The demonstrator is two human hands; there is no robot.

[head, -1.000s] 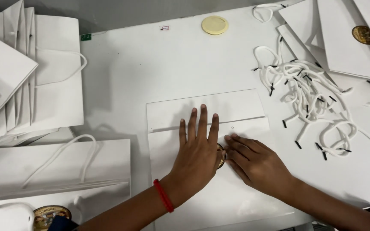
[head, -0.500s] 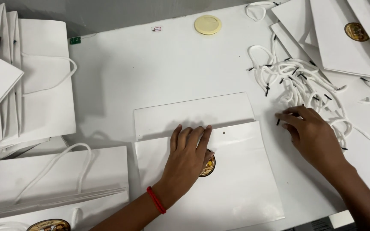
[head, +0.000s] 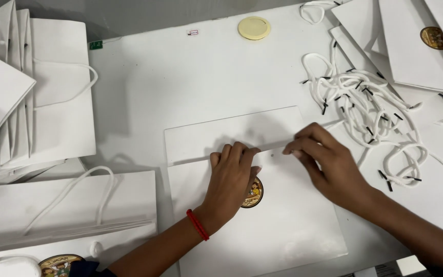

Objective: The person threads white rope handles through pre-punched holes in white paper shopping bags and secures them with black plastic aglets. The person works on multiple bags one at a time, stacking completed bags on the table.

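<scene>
A flat white paper bag (head: 283, 225) lies on the white table (head: 180, 82), its top strip folded along a crease. A round gold sticker (head: 255, 194) sits on its face. My left hand (head: 229, 179), with a red band (head: 197, 224) on the wrist, rests on the bag with fingers curled over the crease edge. My right hand (head: 329, 164) is at the crease just to the right, fingertips pinched on the end of a white cord (head: 334, 123) that trails back toward the cord pile. A small hole shows in the bag between the two hands.
A tangle of white cords with black tips (head: 365, 102) lies at the right. Flat white bags (head: 416, 46) are stacked at the top right. Upright bags (head: 52, 102) stand at the left, and finished bags with handles (head: 67, 205) lie lower left. A round yellow disc (head: 254, 27) sits at the far edge.
My right hand reached into the cord pile, then came back to the bag's crease with a cord. My left hand slid up from the sticker to the crease and curled its fingers.
</scene>
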